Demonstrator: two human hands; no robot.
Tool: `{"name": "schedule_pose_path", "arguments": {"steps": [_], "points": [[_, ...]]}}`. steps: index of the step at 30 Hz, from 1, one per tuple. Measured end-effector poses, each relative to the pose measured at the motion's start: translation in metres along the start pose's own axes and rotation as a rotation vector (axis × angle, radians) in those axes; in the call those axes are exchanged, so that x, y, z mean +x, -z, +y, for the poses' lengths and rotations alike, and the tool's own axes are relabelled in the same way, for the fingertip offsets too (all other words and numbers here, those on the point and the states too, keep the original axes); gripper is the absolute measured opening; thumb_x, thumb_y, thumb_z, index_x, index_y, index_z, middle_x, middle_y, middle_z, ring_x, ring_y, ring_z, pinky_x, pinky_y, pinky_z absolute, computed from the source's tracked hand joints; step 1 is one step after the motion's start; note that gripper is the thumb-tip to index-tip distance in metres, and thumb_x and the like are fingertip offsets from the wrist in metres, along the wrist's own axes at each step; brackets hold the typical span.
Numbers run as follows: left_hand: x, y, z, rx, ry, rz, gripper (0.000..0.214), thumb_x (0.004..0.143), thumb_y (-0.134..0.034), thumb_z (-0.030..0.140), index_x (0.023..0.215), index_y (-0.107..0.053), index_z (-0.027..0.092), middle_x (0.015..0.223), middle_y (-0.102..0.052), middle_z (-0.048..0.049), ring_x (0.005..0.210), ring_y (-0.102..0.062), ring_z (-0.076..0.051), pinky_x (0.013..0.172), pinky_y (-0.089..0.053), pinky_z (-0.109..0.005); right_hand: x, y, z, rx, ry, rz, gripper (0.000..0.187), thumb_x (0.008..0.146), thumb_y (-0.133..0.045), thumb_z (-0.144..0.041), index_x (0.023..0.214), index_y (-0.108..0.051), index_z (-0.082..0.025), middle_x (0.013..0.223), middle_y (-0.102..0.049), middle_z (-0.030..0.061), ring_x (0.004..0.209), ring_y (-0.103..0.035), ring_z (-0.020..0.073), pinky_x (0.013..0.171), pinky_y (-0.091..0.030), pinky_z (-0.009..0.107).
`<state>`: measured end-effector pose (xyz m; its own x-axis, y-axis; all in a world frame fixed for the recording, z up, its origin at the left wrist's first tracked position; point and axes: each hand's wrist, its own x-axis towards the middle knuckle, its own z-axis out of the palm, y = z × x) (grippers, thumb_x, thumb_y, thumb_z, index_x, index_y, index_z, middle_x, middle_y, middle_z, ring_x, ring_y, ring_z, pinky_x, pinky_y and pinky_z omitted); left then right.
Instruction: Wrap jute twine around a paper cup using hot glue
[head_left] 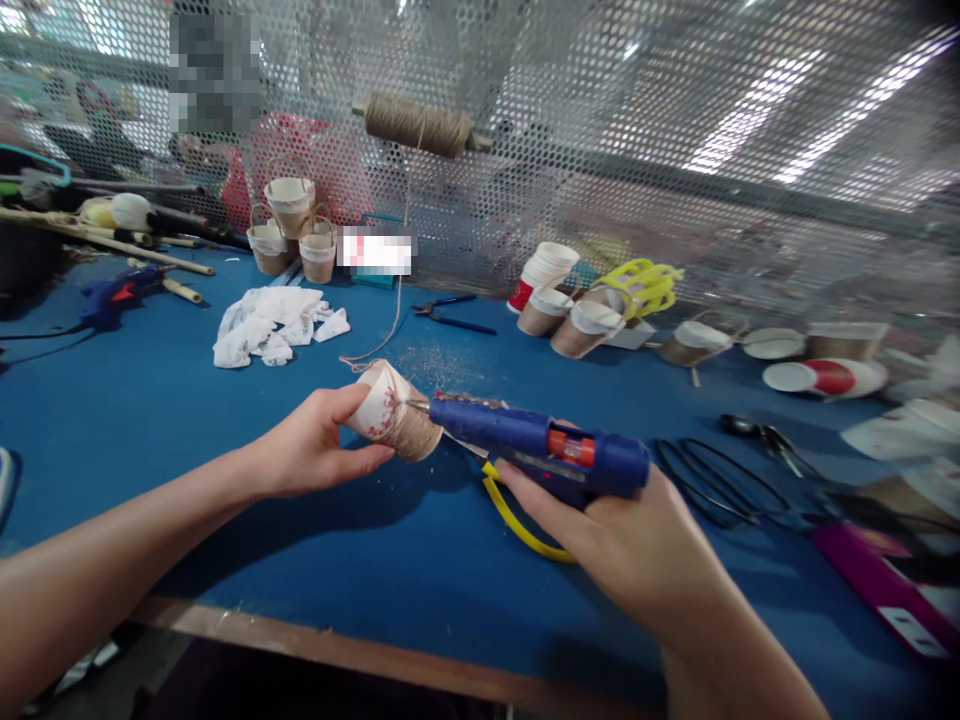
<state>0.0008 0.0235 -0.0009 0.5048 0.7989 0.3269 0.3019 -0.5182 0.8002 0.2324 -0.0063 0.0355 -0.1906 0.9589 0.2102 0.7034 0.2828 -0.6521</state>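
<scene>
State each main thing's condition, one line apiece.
Decorated cup, tilted in the left hand, partly twine-wrapped
Glue gun, in the right hand, tip at the cup
Twine spool, partly unwound
Pliers, handles spread
White fabric, crumpled
Scissors, partly hidden, open or shut unclear
Second glue gun, unheld
Red-and-white cup, far right, on its side

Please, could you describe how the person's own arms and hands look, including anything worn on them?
The left hand and right hand wear no gloves. The left forearm and right forearm show no sleeves, watch or bracelet. No ring is visible, though some fingers are hidden.
</scene>
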Motion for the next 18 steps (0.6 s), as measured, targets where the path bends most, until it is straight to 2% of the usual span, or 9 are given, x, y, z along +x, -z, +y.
{"name": "schedule_pose_path", "arguments": {"steps": [5, 9, 14, 18], "points": [[0.0003, -0.0002, -0.0007, 0.003, -0.055, -0.005, 0.02, 0.076, -0.056, 0.016, 0.095, -0.06, 0.012, 0.104, -0.066, -0.0078, 0.094, -0.06, -0.018, 0.088, -0.044, -0.029, 0.0003, 0.005, -0.0032, 0.023, -0.04, -0.044, 0.012, 0.071, -0.058, -0.036, 0.07, -0.059, -0.024, 0.061, -0.064, 0.0006, 0.059, -0.062, 0.0215, 0.047, -0.051, 0.03], [0.0002, 0.0, 0.0001, -0.001, -0.053, -0.009, 0.019, 0.076, -0.056, 0.016, 0.095, -0.06, 0.013, 0.1, -0.067, -0.0069, 0.09, -0.062, -0.018, 0.084, -0.047, -0.028, 0.0011, 0.0085, -0.0065, 0.003, -0.011, -0.098, 0.011, 0.072, -0.056, -0.034, 0.067, -0.059, -0.024, 0.059, -0.064, -0.0001, 0.054, -0.061, 0.0198, 0.046, -0.051, 0.029], [-0.0007, 0.0005, 0.0008, 0.029, -0.058, 0.007, 0.015, 0.074, -0.058, 0.017, 0.088, -0.061, 0.012, 0.096, -0.067, -0.0092, 0.093, -0.061, -0.02, 0.086, -0.046, -0.031, -0.0004, 0.0086, -0.0039, -0.033, -0.042, -0.034, 0.014, 0.071, -0.058, -0.038, 0.068, -0.06, -0.024, 0.06, -0.064, 0.0005, 0.055, -0.062, 0.0217, 0.046, -0.051, 0.031], [-0.001, 0.0006, 0.0013, 0.01, -0.075, -0.023, 0.021, 0.075, -0.056, 0.015, 0.095, -0.061, 0.013, 0.105, -0.065, -0.0086, 0.094, -0.06, -0.019, 0.087, -0.045, -0.03, -0.0019, 0.0073, -0.0008, -0.004, -0.008, -0.099, 0.013, 0.069, -0.061, -0.037, 0.069, -0.063, -0.024, 0.063, -0.066, 0.0, 0.06, -0.063, 0.0224, 0.05, -0.052, 0.031]]}}
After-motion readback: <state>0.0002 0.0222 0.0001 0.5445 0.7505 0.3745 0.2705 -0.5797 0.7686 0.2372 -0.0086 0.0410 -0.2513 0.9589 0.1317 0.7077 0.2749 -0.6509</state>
